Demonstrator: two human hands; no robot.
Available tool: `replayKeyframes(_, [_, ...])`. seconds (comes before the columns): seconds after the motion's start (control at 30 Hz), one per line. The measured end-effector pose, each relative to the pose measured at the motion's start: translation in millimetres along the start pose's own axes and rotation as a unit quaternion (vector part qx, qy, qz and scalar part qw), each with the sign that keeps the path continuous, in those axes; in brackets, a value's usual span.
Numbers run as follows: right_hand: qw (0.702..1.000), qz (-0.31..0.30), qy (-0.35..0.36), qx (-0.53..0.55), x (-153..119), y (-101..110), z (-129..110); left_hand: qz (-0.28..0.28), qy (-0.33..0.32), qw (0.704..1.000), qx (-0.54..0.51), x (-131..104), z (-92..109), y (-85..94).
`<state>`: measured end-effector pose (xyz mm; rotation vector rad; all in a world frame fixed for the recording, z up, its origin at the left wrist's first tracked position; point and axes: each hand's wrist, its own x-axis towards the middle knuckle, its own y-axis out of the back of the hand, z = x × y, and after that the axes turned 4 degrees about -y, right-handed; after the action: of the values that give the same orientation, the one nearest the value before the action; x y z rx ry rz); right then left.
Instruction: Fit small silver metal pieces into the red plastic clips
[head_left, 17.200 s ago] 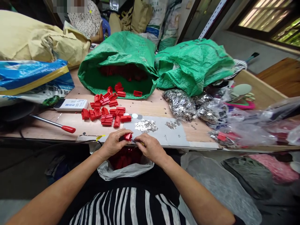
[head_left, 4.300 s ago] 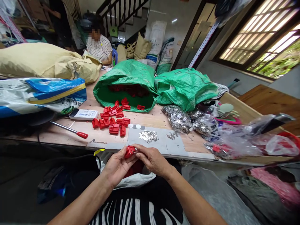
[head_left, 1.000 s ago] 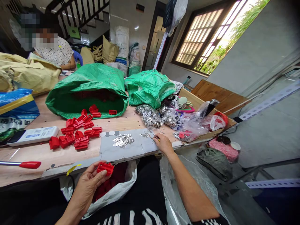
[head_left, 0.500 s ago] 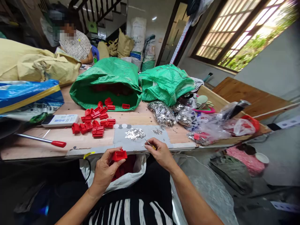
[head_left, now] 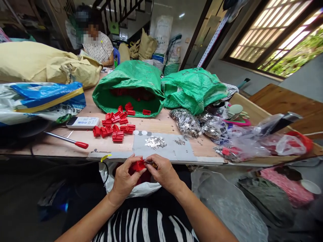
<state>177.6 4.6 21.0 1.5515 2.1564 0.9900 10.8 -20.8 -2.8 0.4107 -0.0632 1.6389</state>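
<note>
My left hand (head_left: 126, 178) pinches a small red plastic part (head_left: 138, 165) between thumb and fingers, just in front of the table edge. Closed around a thin metal-tipped tool (head_left: 148, 162), my right hand (head_left: 163, 171) brings the tip against the part's right side. Fingers cover most of the tool, so its exact kind cannot be made out. Below both hands, a white sack (head_left: 145, 190) holds more red parts. On the grey mat (head_left: 171, 154) beyond them lie a pile of small silvery metal pieces (head_left: 155, 143) and a smaller pile (head_left: 179, 142).
Several loose red parts (head_left: 116, 127) lie before an open green sack (head_left: 133, 72). To the left are a white boxy device (head_left: 84, 122) and a red-tipped lever (head_left: 80, 145). Bags of metal pieces (head_left: 185, 122) and a cluttered wooden tray (head_left: 267, 159) occupy the right. Another person (head_left: 98, 45) sits across the table.
My right hand has moved left from the mat's edge, bringing the tool to the red part. Both hands are now together. The camera view has shifted slightly left.
</note>
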Motion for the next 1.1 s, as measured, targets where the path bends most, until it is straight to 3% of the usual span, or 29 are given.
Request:
replayKeyframes(0.2, [0.998, -0.037, 0.029, 0.051, -1, 3, -2, 0.006, -0.01, 1.0, 0.01, -5, -8, 1.9])
replayKeyframes(0.47, [0.982, -0.021, -0.088, 0.164, 1, 7, 7, 0.017, 0.013, 0.999, -0.03, -5, -6, 4.3])
replayKeyframes(0.67, [0.974, -0.048, -0.102, 0.196, 6, 2, 7, -0.003, -0.006, 1.0, -0.027, -4, 1, 3.3])
replayKeyframes(0.93, [0.956, -0.087, -0.128, 0.247, 11, -7, 14, -0.032, -0.013, 0.999, -0.006, -7, -8, -3.6])
replayKeyframes(1.1, [0.922, -0.115, -0.156, 0.336, 4, -10, 19, -0.059, -0.002, 0.998, -0.008, -11, -13, -3.7])
